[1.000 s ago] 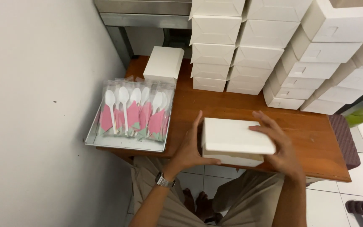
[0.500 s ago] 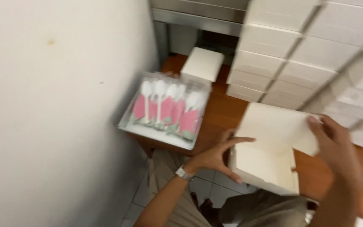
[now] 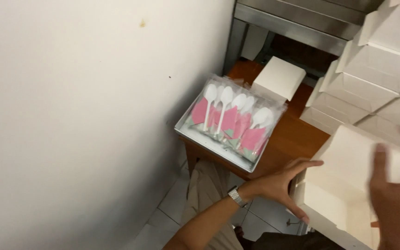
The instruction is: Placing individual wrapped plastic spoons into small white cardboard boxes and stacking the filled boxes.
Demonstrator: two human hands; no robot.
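Gripping white box [image 3: 348, 185]: left hand [image 3: 281, 185] fingers spread on its left side, right hand [image 3: 396, 203] flat on top, near desk [image 3: 292, 139] edge.

Support surface: brown wooden table [image 3: 297, 134], one end butted against a white wall. Landmark: shallow metal tray [image 3: 188, 131] of wrapped white spoons with pink napkins, resting on the table at the wall end, overhanging the near edge. Just behind the tray, a single closed white box [image 3: 279, 78]. Beside the tray, away from the wall, stacked white boxes [image 3: 371, 88] stand on the tabletop.
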